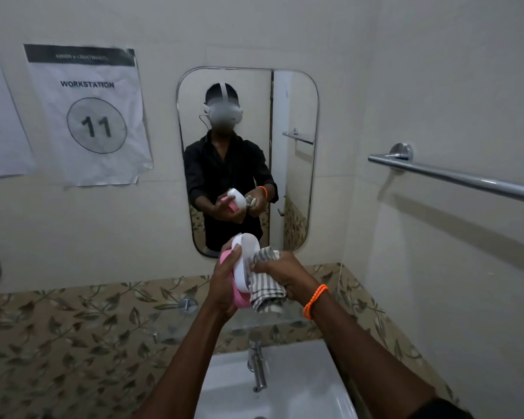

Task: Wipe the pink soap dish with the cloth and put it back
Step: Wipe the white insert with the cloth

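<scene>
The soap dish (pixel 243 267) is pink with a white inner part, and it stands on edge in the air above the basin, just below the mirror. My left hand (pixel 224 282) grips it from the left, thumb over its upper rim. A grey and white striped cloth (pixel 266 290) is bunched in my right hand (pixel 280 272), which holds it against the dish's white face. An orange band circles my right wrist.
A white basin (pixel 312 385) with a chrome tap (pixel 257 367) lies below my arms. The mirror (pixel 297 164) hangs on the wall ahead. A chrome towel rail (pixel 454 176) juts out on the right wall. Paper signs (pixel 88 113) are stuck on the left wall.
</scene>
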